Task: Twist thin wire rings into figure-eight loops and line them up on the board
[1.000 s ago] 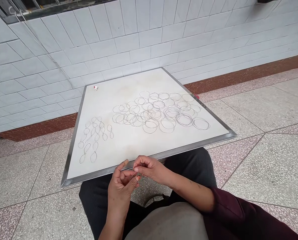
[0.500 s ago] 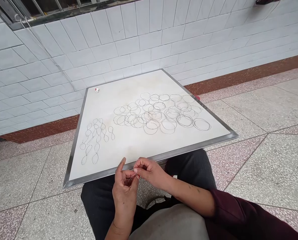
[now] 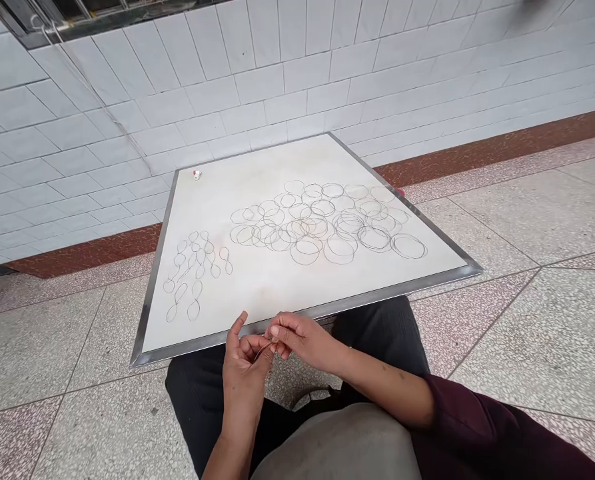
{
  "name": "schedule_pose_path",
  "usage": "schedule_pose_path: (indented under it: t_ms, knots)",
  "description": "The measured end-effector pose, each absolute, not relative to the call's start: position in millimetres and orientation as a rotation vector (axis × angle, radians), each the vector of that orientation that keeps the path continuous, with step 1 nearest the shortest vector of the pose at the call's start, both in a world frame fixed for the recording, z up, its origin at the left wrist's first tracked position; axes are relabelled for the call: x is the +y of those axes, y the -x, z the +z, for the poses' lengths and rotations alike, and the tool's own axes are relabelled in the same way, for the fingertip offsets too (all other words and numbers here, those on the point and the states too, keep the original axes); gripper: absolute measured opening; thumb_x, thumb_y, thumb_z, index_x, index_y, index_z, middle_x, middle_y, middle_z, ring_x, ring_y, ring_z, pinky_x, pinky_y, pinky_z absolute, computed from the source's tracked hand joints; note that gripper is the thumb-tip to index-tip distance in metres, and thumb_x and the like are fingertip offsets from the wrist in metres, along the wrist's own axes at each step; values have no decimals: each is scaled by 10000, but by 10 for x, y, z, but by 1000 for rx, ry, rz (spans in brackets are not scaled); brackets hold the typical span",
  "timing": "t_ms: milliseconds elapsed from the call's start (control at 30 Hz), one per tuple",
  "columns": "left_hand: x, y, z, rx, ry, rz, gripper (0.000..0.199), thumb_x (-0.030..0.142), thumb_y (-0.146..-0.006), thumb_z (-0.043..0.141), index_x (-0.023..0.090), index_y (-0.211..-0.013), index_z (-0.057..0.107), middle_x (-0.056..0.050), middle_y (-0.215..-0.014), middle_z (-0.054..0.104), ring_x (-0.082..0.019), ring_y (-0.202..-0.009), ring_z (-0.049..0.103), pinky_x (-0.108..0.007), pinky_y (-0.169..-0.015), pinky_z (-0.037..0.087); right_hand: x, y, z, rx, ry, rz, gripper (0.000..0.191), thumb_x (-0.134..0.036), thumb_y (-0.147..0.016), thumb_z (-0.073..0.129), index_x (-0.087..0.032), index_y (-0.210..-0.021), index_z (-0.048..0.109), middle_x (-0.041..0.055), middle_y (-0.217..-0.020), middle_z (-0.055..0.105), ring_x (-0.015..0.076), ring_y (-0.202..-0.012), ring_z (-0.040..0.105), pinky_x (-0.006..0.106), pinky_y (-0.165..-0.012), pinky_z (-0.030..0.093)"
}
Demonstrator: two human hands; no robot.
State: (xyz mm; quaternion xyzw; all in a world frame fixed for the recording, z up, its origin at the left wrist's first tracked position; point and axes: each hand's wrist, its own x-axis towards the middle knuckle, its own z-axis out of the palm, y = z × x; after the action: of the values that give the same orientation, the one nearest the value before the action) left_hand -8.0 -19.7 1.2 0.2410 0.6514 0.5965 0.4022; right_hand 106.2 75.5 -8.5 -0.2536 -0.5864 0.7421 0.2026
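Note:
My left hand [image 3: 247, 363] pinches a thin wire loop [image 3: 261, 351] between thumb and fingers at the near edge of the table, its index finger raised. Close against it, my right hand [image 3: 297, 339] is closed with thumb and fingertips on the same wire; the fingers partly hide it. On the white tabletop [image 3: 257, 287] several round wire loops [image 3: 306, 252] lie spread and overlapping toward the right. Several wires twisted into figure-eight shapes [image 3: 194, 310] lie at the left.
A small white and red object [image 3: 197, 175] sits in the far left corner. The metal table edge [image 3: 407, 291] runs just beyond my hands and above my knees. A white tiled wall [image 3: 257, 100] stands behind the table, and speckled floor [image 3: 497, 333] surrounds it.
The view has shifted slightly. My hands stay together on the wire, with the right thumb and fingers moved a little around it. The loops on the table lie as before.

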Motion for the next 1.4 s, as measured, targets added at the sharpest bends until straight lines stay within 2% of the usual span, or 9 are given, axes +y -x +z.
schedule_pose_path:
  t_ms: [200, 367, 567, 733, 867, 1067, 1400]
  knots:
    - [-226, 93, -30, 1647, -662, 1472, 842, 349, -713, 788, 202, -1431, 374, 41, -692, 629, -142, -614, 574, -269, -603, 451, 780, -1089, -83, -1574, 698, 2153, 180, -322, -768, 687, -178, -839, 605, -36, -661, 573, 103, -573, 542, 252, -581, 473]
    - [-260, 74, -62, 1665, -742, 1451, 807, 372, -752, 751, 222, -1446, 368, 28, -701, 648, -176, -642, 601, -328, -664, 489, 717, -1065, -88, -1653, 761, 1994, 54, -195, -765, 629, -193, -766, 575, -57, -589, 526, 100, -528, 504, 226, -519, 401]
    - [-254, 23, -69, 1711, -714, 1483, 803, 394, -722, 773, 233, -1431, 433, 44, -651, 609, -169, -600, 577, -302, -617, 472, 665, -1030, -90, -1796, 845, 1782, 103, -96, -743, 578, -196, -736, 555, -29, -709, 564, 101, -588, 532, 218, -535, 389]
    - [-247, 58, -122, 1605, -739, 1437, 809, 328, -765, 744, 223, -1461, 345, 58, -670, 596, -156, -621, 565, -306, -648, 470, 766, -1032, -132, -1668, 889, 2075, 53, -183, -749, 632, -188, -752, 579, -50, -583, 550, 93, -512, 496, 215, -504, 375]
    - [-277, 40, -86, 1558, -739, 1431, 827, 282, -772, 738, 229, -1475, 306, 56, -686, 599, -154, -638, 572, -320, -680, 481, 827, -1075, -141, -1588, 844, 2238, 133, -262, -737, 685, -167, -760, 595, -32, -598, 597, 84, -507, 491, 219, -516, 396]
    - [-310, -92, 54, 1585, -741, 1518, 755, 315, -815, 700, 237, -1463, 319, 47, -696, 602, -167, -659, 603, -345, -703, 502, 834, -1109, -101, -1450, 723, 2361, 237, -335, -699, 763, -155, -749, 617, -28, -610, 604, 74, -513, 484, 210, -511, 381]
    - [-304, -100, 65, 1622, -717, 1501, 748, 312, -773, 725, 208, -1421, 368, 53, -684, 608, -154, -639, 587, -314, -679, 493, 843, -1107, -111, -1465, 685, 2370, 316, -412, -693, 783, -150, -742, 614, -33, -585, 592, 78, -510, 498, 208, -506, 382]
